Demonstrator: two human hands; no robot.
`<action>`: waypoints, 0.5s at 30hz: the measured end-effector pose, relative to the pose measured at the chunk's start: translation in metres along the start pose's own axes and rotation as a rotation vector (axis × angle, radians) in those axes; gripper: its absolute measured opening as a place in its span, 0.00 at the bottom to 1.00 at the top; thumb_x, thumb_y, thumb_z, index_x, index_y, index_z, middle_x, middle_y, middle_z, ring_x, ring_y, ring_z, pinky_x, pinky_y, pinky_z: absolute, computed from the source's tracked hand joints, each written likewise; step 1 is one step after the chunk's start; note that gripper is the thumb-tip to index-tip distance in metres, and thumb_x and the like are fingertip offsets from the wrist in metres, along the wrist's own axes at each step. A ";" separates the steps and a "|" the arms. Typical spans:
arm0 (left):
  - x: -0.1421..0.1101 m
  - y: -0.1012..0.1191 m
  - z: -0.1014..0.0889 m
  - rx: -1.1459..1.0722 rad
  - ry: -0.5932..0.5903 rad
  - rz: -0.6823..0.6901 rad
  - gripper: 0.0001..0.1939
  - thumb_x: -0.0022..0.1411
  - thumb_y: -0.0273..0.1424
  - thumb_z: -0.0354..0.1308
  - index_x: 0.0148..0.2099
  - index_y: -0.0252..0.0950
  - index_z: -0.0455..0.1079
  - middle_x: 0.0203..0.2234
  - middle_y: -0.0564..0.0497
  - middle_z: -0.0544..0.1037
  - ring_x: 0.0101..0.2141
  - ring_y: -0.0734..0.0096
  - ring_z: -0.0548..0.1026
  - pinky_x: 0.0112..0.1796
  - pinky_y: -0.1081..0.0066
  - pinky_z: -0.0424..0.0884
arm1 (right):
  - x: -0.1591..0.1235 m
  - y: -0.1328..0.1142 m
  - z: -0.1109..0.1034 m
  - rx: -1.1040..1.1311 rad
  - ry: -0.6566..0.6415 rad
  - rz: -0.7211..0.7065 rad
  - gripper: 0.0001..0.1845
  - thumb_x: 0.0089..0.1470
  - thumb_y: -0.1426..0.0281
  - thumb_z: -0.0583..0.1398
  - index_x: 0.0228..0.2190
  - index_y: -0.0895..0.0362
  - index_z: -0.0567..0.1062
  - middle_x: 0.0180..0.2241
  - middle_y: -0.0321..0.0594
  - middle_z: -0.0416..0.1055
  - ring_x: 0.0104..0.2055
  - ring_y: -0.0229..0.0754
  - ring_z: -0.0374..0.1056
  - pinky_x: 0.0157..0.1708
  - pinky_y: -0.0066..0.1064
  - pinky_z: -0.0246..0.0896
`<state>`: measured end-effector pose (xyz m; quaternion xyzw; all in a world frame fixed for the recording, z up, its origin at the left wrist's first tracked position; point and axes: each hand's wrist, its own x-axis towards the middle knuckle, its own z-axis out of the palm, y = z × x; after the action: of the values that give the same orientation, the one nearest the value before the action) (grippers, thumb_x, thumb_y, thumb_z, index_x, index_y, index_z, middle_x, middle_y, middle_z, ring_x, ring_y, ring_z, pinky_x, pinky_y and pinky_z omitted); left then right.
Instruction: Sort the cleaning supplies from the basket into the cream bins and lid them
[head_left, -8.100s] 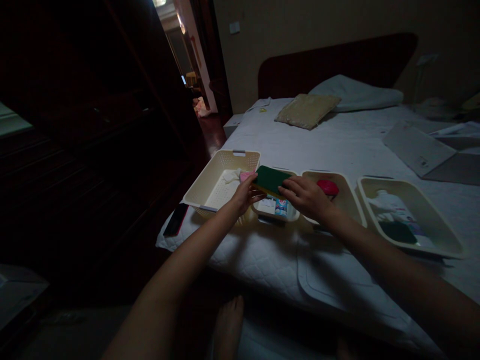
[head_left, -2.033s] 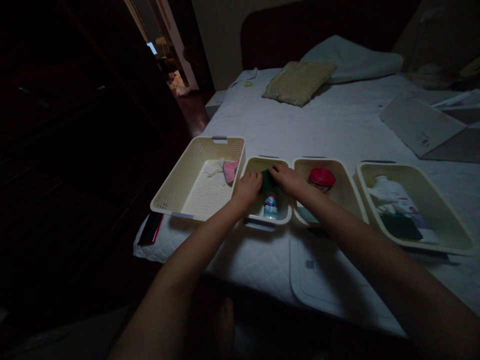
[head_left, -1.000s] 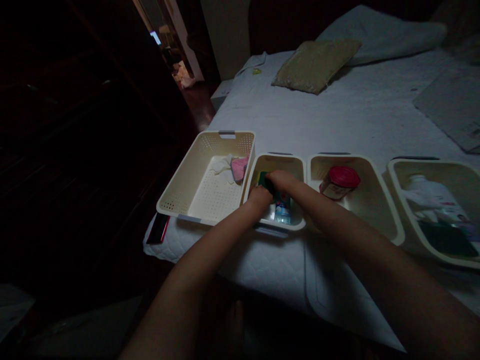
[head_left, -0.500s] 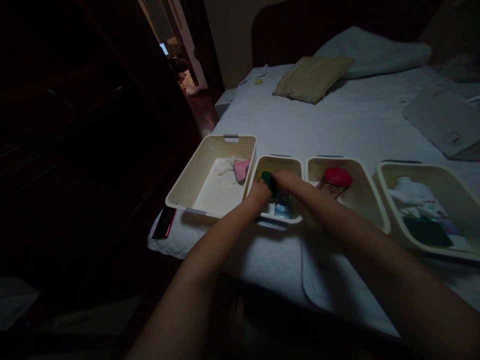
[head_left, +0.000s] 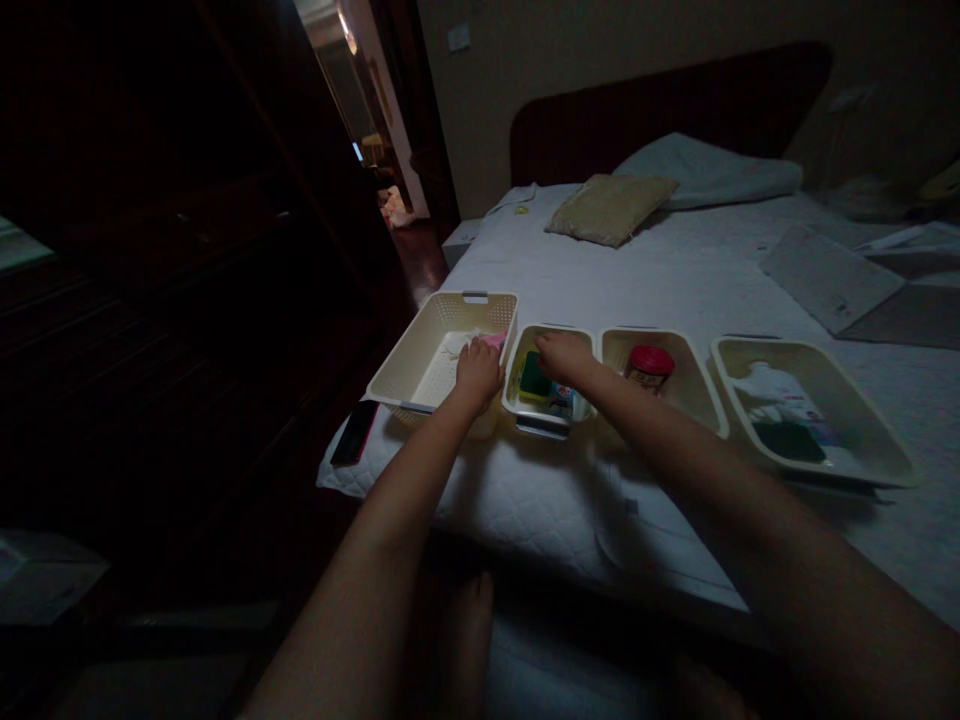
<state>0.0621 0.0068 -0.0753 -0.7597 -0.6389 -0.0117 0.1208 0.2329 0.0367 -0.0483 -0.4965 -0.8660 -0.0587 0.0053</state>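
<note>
My left hand (head_left: 480, 376) reaches over the right side of the large perforated basket (head_left: 405, 362), fingers stretched forward near a pink cloth-like item (head_left: 495, 340) and some white material (head_left: 456, 345). Above the small cream bin beside it (head_left: 512, 396) is my right hand (head_left: 564, 357), its fingers curled together; whatever lies under them is hidden. Inside this bin a green and yellow scrub sponge (head_left: 535, 378) leans beside a container with a blue label (head_left: 562, 398), partly in shadow.
Right of these, one bin (head_left: 705, 400) holds a red-lidded jar (head_left: 649, 366). Another bin (head_left: 881, 440) contains a white bottle (head_left: 787, 395) and a dark green pad (head_left: 787, 440). A dark flat object (head_left: 354, 433) lies at the bed's corner. A cushion (head_left: 609, 208) rests farther back.
My left hand has left the sponge and moved left to the large basket. My right hand has come off the sponge, which now shows in the small bin. The view has shifted upward.
</note>
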 end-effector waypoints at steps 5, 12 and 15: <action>-0.022 -0.025 -0.011 -0.003 -0.031 -0.108 0.20 0.67 0.34 0.41 0.50 0.26 0.68 0.48 0.36 0.74 0.53 0.56 0.68 0.54 0.59 0.61 | -0.001 -0.031 -0.015 -0.013 0.063 -0.091 0.18 0.58 0.73 0.51 0.47 0.65 0.73 0.47 0.55 0.72 0.50 0.50 0.68 0.51 0.36 0.57; -0.036 -0.057 -0.004 -0.040 -0.132 -0.274 0.19 0.64 0.34 0.45 0.51 0.27 0.67 0.48 0.36 0.74 0.52 0.57 0.68 0.52 0.61 0.63 | 0.009 -0.057 -0.014 -0.010 0.071 -0.146 0.17 0.59 0.73 0.50 0.46 0.65 0.73 0.47 0.55 0.73 0.49 0.50 0.69 0.52 0.38 0.56; -0.039 -0.061 0.001 -0.057 -0.161 -0.283 0.19 0.64 0.34 0.46 0.51 0.27 0.66 0.49 0.35 0.73 0.54 0.57 0.66 0.55 0.60 0.60 | 0.017 -0.066 -0.008 0.000 0.064 -0.149 0.18 0.60 0.71 0.50 0.46 0.65 0.73 0.47 0.56 0.72 0.50 0.51 0.68 0.52 0.40 0.56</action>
<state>-0.0050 -0.0216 -0.0726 -0.6637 -0.7465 0.0144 0.0449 0.1670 0.0170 -0.0459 -0.4288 -0.8999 -0.0749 0.0286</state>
